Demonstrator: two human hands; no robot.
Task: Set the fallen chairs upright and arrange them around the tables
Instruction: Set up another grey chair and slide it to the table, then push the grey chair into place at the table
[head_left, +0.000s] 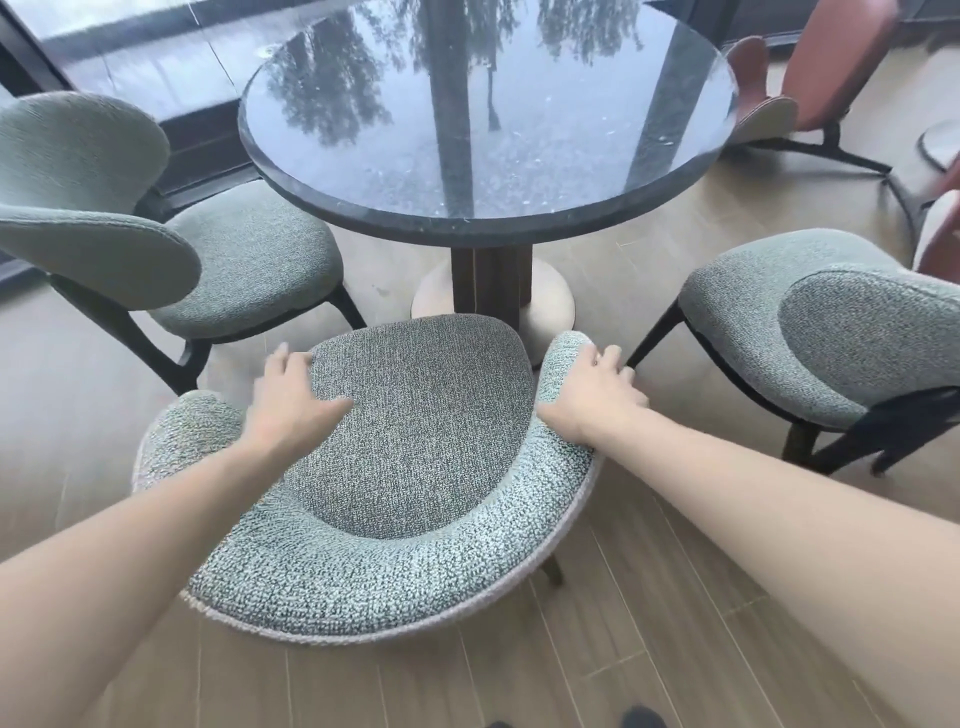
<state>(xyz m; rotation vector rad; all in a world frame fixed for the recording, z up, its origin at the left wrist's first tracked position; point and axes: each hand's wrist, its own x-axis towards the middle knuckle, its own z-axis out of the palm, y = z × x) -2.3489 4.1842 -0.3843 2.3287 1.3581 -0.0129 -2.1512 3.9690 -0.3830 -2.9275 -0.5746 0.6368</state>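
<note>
I see the middle chair (410, 457) upright, just before the round table (483, 114). My left hand (293, 395) lies flat on its seat, fingers spread; my right hand (589, 395) clamps the backrest's end, fingertips hidden behind it. The chair's legs are mostly hidden.

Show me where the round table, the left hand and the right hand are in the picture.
round table (488, 119), head view, middle of its glossy dark top.
left hand (291, 400), head view, back of the hand on the chair seat.
right hand (592, 395), head view, back of the hand gripping the backrest end.
</note>
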